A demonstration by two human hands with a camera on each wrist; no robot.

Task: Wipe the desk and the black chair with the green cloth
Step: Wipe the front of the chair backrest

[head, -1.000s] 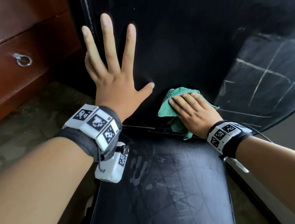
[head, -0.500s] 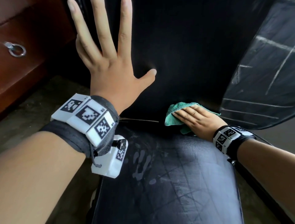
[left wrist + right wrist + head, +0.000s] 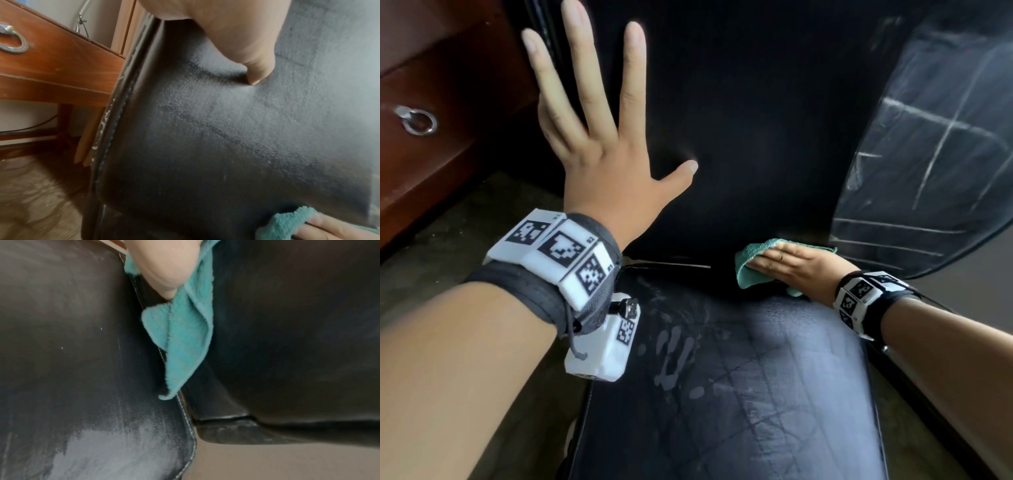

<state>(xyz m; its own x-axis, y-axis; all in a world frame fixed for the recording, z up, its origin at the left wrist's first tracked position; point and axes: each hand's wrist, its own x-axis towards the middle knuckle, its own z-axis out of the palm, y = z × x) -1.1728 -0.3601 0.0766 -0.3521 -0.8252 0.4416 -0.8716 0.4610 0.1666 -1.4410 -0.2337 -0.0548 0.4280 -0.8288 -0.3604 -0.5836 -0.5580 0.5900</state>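
The black chair [image 3: 756,120] fills the middle of the head view, its backrest upright and its dusty seat [image 3: 739,394] below. My left hand [image 3: 599,137] lies flat on the backrest, fingers spread and straight; its thumb [image 3: 257,69] presses into the leather. My right hand [image 3: 801,267] lies with straight fingers on the green cloth [image 3: 750,267] and presses it against the bottom of the backrest, at the crease above the seat. A fold of the cloth [image 3: 185,337] hangs down into that crease.
A reddish wooden desk [image 3: 431,102] with a metal ring drawer pull [image 3: 417,120] stands at the left, close to the chair's edge [image 3: 115,113]. Finger marks [image 3: 674,353] show in the dust on the seat. Brown floor [image 3: 448,246] lies under the desk.
My right hand has slid the cloth down the backrest and to the right, reaching the seat crease. The left hand stays flat on the backrest.
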